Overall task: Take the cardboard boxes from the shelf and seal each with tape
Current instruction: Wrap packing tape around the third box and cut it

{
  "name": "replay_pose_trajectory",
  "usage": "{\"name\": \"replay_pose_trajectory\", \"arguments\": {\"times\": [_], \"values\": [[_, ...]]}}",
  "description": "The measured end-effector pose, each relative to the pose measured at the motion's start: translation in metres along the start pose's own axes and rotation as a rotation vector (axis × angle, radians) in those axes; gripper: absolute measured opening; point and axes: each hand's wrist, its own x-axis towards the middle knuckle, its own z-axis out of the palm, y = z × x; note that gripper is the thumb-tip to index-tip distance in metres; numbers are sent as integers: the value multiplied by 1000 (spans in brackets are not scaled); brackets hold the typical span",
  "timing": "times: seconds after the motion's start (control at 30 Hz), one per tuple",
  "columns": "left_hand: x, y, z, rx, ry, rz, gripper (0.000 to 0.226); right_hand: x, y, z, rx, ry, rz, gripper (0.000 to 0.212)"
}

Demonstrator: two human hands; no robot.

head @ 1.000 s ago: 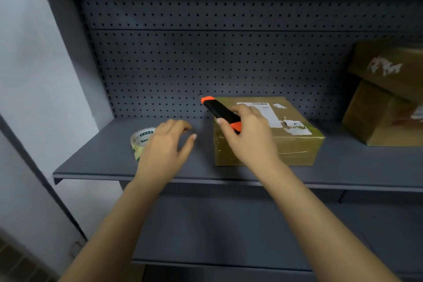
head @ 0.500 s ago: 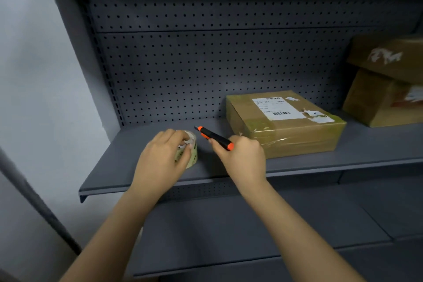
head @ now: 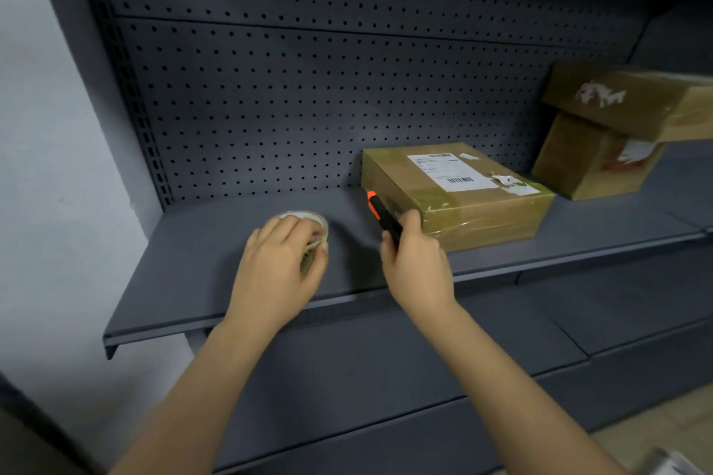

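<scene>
On the grey metal shelf [head: 200, 281] the flat brown cardboard box [head: 459, 200] sits just right of the right hand [head: 418, 262], its left face nearest. That hand grips a black-and-orange utility knife [head: 377, 211], tip pointing up-left beside the box; the left hand [head: 276, 270], farther from the box, curls over the clear tape roll [head: 304, 215].
</scene>
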Motion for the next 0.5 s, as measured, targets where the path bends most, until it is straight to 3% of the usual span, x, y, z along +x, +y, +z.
{"name": "replay_pose_trajectory", "arguments": {"times": [0.07,0.23,0.37,0.5], "values": [[1,-2,2,0,-12,-5,29,4,-3,0,40,-21,30,20],[-2,-8,2,-30,-19,6,28,13,-8,1,-149,29,12,48],[-3,-12,1,-38,-18,6,26,15,-11,8,-179,49,-53,34],[-4,-15,-1,-40,-22,-1,26,21,-17,19,-181,-90,-75,19]]}}
